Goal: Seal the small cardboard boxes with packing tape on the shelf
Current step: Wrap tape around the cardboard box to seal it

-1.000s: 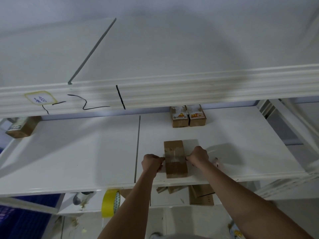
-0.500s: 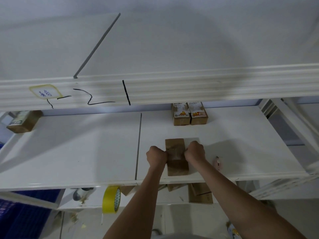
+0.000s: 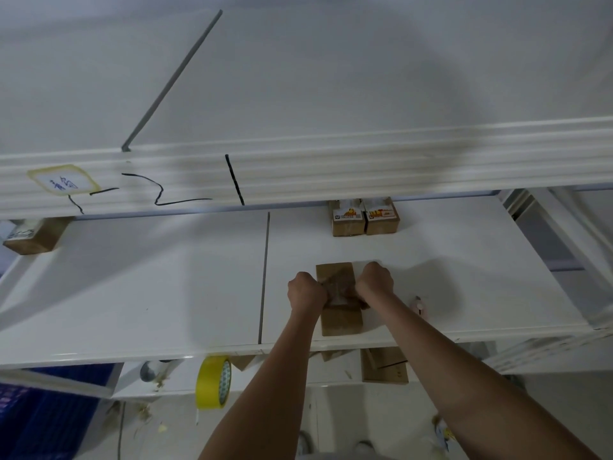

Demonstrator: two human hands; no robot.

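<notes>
Left hand, right hand, fisted.

White shelf, two panels meeting at a dark seam. One small cardboard box lies near the front edge, right of the seam. A pair of labelled boxes stands side by side at the back edge; another box occupies the back left corner. A small pinkish object, possibly a cutter, lies near the front edge, right of the box.

Soft overhead light, faint shadows, motion-blurred, wide-angle edge bending.
</notes>
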